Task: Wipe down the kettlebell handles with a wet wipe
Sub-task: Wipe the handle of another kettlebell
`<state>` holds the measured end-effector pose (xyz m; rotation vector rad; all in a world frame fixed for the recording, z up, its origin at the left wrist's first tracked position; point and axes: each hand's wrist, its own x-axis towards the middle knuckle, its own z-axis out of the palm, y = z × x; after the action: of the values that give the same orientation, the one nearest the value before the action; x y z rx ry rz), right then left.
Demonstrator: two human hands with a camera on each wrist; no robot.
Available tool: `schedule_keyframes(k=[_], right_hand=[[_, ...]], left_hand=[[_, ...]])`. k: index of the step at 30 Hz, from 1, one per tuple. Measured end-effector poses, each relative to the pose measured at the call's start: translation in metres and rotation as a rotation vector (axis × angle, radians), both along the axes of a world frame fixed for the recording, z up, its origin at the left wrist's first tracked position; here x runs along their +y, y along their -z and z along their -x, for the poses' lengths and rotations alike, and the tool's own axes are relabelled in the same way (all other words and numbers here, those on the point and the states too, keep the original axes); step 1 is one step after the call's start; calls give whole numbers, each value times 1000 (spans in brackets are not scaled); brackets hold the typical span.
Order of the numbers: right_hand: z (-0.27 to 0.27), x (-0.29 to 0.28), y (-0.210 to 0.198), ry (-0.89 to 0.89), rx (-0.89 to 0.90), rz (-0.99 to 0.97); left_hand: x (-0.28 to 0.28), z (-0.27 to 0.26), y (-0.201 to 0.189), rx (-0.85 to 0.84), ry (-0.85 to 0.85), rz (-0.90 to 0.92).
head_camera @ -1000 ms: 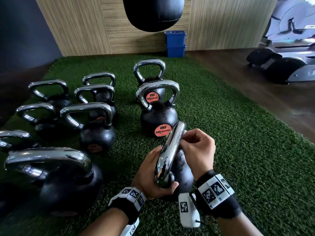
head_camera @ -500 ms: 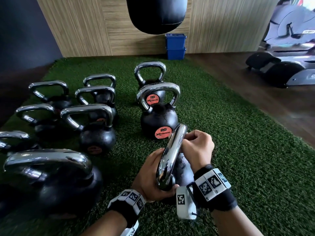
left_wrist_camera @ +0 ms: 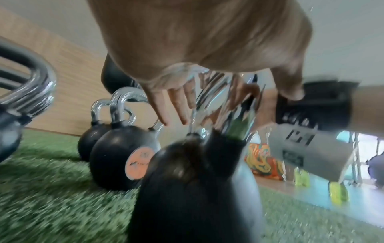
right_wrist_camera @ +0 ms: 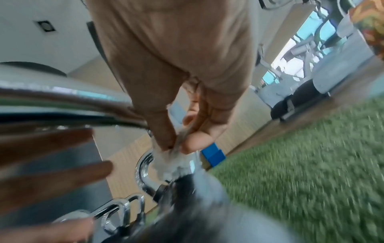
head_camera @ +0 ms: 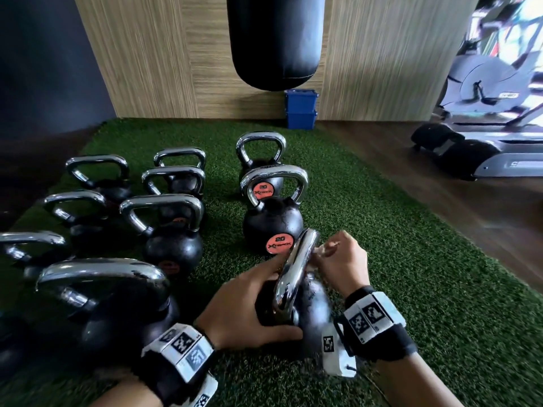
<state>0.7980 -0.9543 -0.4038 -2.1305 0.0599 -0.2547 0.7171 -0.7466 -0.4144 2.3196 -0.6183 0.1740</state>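
Chrome handle point(head_camera: 296, 268) of nearest kettlebell point(head_camera: 311, 315) gripped between both hands, near the front edge of the green turf point(head_camera: 411, 289). Left hand point(head_camera: 249, 306) on the handle's near side, fingers point(left_wrist_camera: 176, 105) straight and spread against the chrome, thumb hooked round the lower end by the black body. Right hand point(head_camera: 340, 262) at the handle's far top corner, fingers point(right_wrist_camera: 197, 141) curled and pinching a crumpled white wet wipe point(right_wrist_camera: 172, 157), pressed to the chrome. Two kettlebells with orange 20 labels point(head_camera: 273, 221) just beyond; more kettlebells point(head_camera: 173, 227) in rows toward the turf's left edge. Black punching bag point(head_camera: 273, 39) hanging over the far edge, blue bins point(head_camera: 301, 108) at the wooden wall
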Motion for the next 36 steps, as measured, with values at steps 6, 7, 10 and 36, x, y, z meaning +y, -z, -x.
schedule_keyframes(k=[6,7,10,36], right_hand=[[-9,-14,-44,-356,-202,459],[-10,-14,-48,-389,-210,518],[-5,-14,-55,-444,-223,597],[-53,-121,-63,-374,-12,-52]], left_hand=[[-40,5,-30,-58,-207,-124],[-42,5,-32,-32,-227,-107],[-41,6,-37,65,-222,-53],[25,-111,-88,335,-248,-237]])
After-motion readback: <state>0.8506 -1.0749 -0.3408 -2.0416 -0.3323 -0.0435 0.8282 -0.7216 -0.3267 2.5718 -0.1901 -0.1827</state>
